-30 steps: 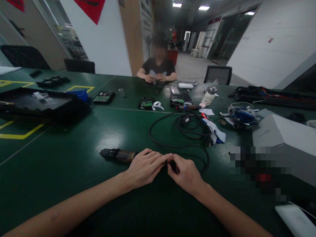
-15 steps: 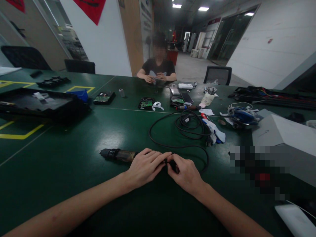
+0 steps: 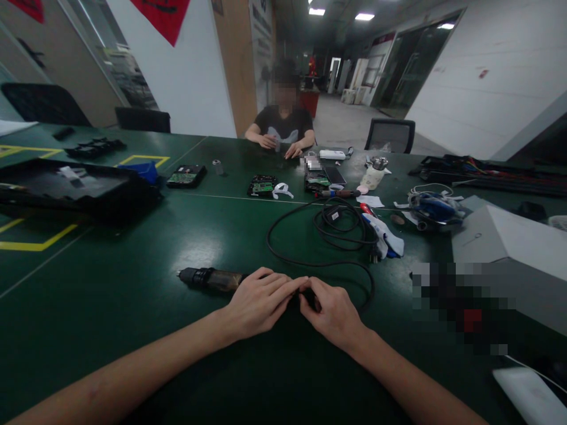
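Observation:
An electric screwdriver (image 3: 224, 280) with a dark body lies on the green table, its tip pointing left. My left hand (image 3: 259, 301) is closed over its rear half, covering that part. Close against those fingertips, my right hand (image 3: 334, 310) pinches the black cable (image 3: 283, 256) at the screwdriver's rear end. The fingers mostly hide the joint between cable and tool, so whether it is plugged in cannot be seen. From behind my right hand the cable curves up and coils farther back on the table.
A work glove (image 3: 384, 235) lies beside the coil. Farther back are circuit-board units (image 3: 262, 185), a second screwdriver (image 3: 339, 193) and a cup of bits (image 3: 374, 177). A white box (image 3: 509, 248) stands right, a black tray (image 3: 80, 183) left. Across the table sits a person (image 3: 283, 127).
My fingertips have drawn slightly closer together, covering the dark piece seen between them before. The screwdriver stays in place. The person opposite has lowered one hand to the table.

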A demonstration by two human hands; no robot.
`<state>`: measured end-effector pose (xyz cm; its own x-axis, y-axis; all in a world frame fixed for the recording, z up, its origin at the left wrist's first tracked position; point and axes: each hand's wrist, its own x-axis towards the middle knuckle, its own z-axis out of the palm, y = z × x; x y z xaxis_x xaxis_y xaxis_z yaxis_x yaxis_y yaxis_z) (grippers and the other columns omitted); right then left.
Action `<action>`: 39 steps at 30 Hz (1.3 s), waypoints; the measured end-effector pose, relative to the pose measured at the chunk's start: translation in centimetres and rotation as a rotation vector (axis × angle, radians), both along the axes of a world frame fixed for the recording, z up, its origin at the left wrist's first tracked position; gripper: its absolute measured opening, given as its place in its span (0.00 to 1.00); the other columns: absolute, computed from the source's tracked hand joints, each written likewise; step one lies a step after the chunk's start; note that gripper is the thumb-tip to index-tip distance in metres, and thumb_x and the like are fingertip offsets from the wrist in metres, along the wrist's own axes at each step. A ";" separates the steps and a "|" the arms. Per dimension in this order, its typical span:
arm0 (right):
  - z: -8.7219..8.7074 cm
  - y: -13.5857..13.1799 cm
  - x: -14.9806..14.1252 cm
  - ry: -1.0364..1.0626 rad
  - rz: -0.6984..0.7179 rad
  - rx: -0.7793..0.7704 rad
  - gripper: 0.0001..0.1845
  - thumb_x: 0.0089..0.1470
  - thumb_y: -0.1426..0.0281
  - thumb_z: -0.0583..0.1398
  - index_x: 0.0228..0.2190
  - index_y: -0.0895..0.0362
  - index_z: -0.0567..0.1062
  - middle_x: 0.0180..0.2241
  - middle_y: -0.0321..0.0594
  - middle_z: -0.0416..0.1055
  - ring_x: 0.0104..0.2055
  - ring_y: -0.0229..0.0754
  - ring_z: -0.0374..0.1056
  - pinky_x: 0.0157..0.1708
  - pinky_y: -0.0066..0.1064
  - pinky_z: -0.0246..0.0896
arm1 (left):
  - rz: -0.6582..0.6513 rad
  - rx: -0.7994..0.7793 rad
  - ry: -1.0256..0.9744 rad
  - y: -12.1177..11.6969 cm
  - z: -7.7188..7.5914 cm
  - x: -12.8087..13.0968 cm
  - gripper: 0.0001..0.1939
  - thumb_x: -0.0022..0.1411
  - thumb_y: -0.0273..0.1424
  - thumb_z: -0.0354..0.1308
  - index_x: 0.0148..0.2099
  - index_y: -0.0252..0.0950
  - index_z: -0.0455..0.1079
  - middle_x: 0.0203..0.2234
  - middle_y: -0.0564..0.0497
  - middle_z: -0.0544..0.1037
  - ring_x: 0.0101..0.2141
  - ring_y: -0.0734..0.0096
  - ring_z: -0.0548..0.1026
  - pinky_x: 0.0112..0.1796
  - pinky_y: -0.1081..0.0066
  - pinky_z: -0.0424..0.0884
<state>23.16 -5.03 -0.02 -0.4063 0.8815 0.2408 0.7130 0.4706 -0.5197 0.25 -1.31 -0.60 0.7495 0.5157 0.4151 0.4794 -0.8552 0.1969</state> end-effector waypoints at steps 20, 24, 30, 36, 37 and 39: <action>-0.1 0.0 0.0 -0.001 0.000 -0.022 0.07 0.63 0.73 0.60 0.43 0.54 0.70 0.33 0.35 0.74 0.28 0.39 0.71 0.30 0.30 0.63 | -0.007 0.003 -0.012 0.1 -0.3 -0.1 0.28 0.74 0.31 0.49 0.73 0.41 0.52 0.53 0.49 0.79 0.50 0.68 0.78 0.49 0.64 0.69; 0.0 0.0 0.0 -0.005 0.002 -0.019 0.06 0.63 0.73 0.60 0.42 0.54 0.70 0.32 0.34 0.74 0.27 0.38 0.70 0.29 0.30 0.62 | 0.071 0.021 -0.024 0.1 -0.4 0.1 0.25 0.75 0.34 0.50 0.70 0.41 0.57 0.49 0.50 0.80 0.46 0.67 0.79 0.48 0.63 0.69; -0.2 0.0 0.0 0.002 -0.002 -0.013 0.06 0.63 0.73 0.60 0.43 0.54 0.70 0.33 0.34 0.73 0.27 0.38 0.70 0.29 0.30 0.61 | 0.011 -0.011 -0.023 0.0 -0.2 0.1 0.28 0.74 0.32 0.51 0.72 0.41 0.54 0.51 0.49 0.79 0.49 0.67 0.78 0.49 0.63 0.69; -0.1 -0.1 0.0 0.011 -0.005 -0.024 0.07 0.63 0.74 0.60 0.43 0.53 0.70 0.34 0.34 0.74 0.28 0.38 0.70 0.30 0.30 0.62 | 0.051 -0.002 -0.030 0.0 -0.2 0.1 0.27 0.74 0.34 0.51 0.72 0.40 0.55 0.50 0.48 0.80 0.47 0.66 0.79 0.49 0.62 0.68; -0.1 -0.1 0.0 0.013 -0.007 -0.026 0.07 0.63 0.74 0.60 0.43 0.53 0.70 0.34 0.34 0.74 0.28 0.38 0.70 0.30 0.30 0.62 | 0.033 -0.009 -0.024 0.0 -0.1 0.0 0.28 0.74 0.33 0.51 0.73 0.40 0.53 0.51 0.48 0.79 0.48 0.65 0.78 0.50 0.62 0.68; -0.1 -0.1 0.0 0.011 -0.007 -0.025 0.07 0.63 0.74 0.60 0.43 0.53 0.70 0.34 0.34 0.74 0.28 0.38 0.70 0.30 0.30 0.62 | -0.002 -0.020 -0.015 0.0 -0.1 0.0 0.29 0.74 0.32 0.50 0.73 0.40 0.51 0.52 0.48 0.79 0.49 0.66 0.78 0.50 0.62 0.68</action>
